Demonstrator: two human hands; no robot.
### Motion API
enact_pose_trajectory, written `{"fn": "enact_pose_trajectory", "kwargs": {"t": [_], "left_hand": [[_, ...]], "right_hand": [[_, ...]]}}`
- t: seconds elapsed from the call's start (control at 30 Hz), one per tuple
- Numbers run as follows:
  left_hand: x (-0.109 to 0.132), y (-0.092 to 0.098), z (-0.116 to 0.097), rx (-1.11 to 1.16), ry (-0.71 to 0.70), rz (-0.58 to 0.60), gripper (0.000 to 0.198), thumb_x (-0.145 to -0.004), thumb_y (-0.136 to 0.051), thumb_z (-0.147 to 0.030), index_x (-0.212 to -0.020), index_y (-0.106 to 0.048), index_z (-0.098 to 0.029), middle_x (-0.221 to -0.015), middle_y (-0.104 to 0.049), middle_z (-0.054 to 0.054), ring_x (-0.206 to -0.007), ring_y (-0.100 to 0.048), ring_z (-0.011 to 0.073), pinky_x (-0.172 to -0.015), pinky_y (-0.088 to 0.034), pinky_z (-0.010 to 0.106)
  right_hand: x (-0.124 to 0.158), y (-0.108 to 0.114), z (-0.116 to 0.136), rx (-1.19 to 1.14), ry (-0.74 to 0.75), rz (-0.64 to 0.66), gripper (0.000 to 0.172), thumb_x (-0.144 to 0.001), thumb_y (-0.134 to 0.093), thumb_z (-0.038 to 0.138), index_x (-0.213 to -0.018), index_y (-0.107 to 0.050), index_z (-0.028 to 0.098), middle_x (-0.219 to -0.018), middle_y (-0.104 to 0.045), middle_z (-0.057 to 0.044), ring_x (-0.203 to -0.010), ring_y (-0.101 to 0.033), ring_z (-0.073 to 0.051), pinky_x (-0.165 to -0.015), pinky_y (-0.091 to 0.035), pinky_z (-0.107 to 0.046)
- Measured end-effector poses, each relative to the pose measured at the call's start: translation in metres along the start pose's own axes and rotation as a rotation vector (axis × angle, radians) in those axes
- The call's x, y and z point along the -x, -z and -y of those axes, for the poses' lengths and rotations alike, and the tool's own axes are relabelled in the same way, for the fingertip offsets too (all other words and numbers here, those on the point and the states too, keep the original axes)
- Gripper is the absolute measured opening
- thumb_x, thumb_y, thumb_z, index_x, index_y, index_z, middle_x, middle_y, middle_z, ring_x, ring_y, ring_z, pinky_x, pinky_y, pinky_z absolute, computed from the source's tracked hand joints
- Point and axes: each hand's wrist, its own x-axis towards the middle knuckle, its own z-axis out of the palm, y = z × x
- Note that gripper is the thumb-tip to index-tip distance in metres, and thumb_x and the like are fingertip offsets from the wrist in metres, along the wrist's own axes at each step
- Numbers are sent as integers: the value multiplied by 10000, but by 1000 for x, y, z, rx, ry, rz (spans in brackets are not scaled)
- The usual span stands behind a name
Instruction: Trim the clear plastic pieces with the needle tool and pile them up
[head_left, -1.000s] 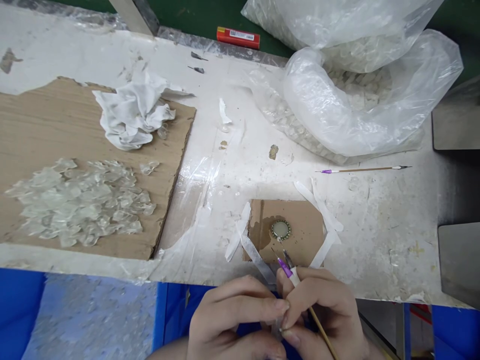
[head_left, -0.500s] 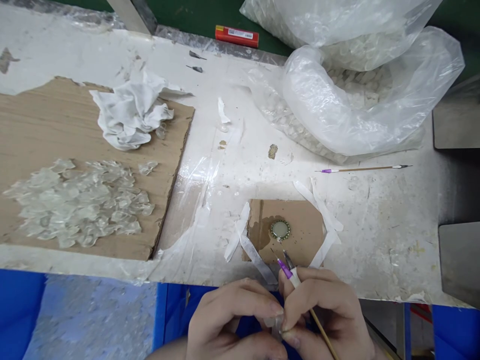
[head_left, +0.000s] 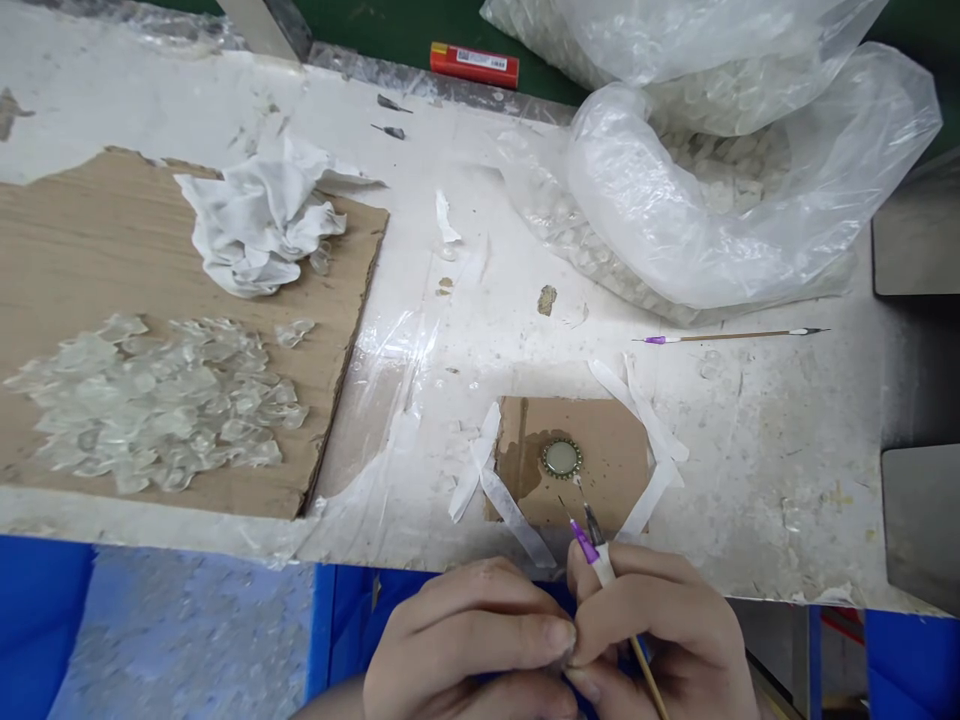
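At the near edge of the table [head_left: 780, 430], we have our left hand [head_left: 469, 640] and right hand [head_left: 667, 630] close together, their fingertips nearly meeting. Our left fingers are curled and pinched on a small translucent piece [head_left: 561, 662], which they mostly cover. Our right fingertips close in at its other side; how much of it they grip is hidden. So the piece lies between the two sets of fingertips, right at their ends.

Our right fingers are also clamped around a brown stick [head_left: 646, 678], which slants up past the knuckles to a white wrap [head_left: 603, 567] and a purple tip [head_left: 584, 541]. Just beside that shows a dark tip [head_left: 592, 525]; we cannot tell whether both belong to one stick. Both point toward a round cap [head_left: 562, 458] on a small cardboard piece [head_left: 615, 440], beyond our fingers and apart from them. Well to the left, a heap of clear pieces [head_left: 165, 405] lies on a large cardboard sheet [head_left: 90, 240].
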Motion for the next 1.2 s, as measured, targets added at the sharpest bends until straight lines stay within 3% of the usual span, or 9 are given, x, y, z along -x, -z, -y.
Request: {"fn": "enact_pose_trajectory", "kwargs": {"t": [0.23, 0.47, 1.2], "left_hand": [[-1, -2, 0, 22, -13, -18, 288, -954, -678, -177, -1241, -695, -198, -885, -813, 118, -715, -772, 212, -612, -646, 277], [0, -1, 2, 32, -18, -19, 293, -956, -661, -139, -1242, -689, -196, -884, -807, 109, -727, -768, 201, -619, -641, 264], [0, -4, 1, 55, -47, -34, 275, -939, -664, -125, -1206, -712, -175, -849, -800, 109, -697, -759, 206, -618, -649, 284]], "right_hand": [[0, 0, 2, 50, 46, 25, 108, -918, -629, 119, -881, -621, 220, -673, -504, 35, -578, -491, -94, -528, -438, -168], [1, -2, 2, 97, 67, 28, 79, -981, -589, 184, -912, -600, 221, -706, -496, 31, -594, -493, -91, -538, -443, -162], [3, -3, 5, 108, 57, 12, 97, -995, -584, 205, -901, -590, 229, -689, -506, 31, -566, -494, -94, -513, -437, -173]]}}
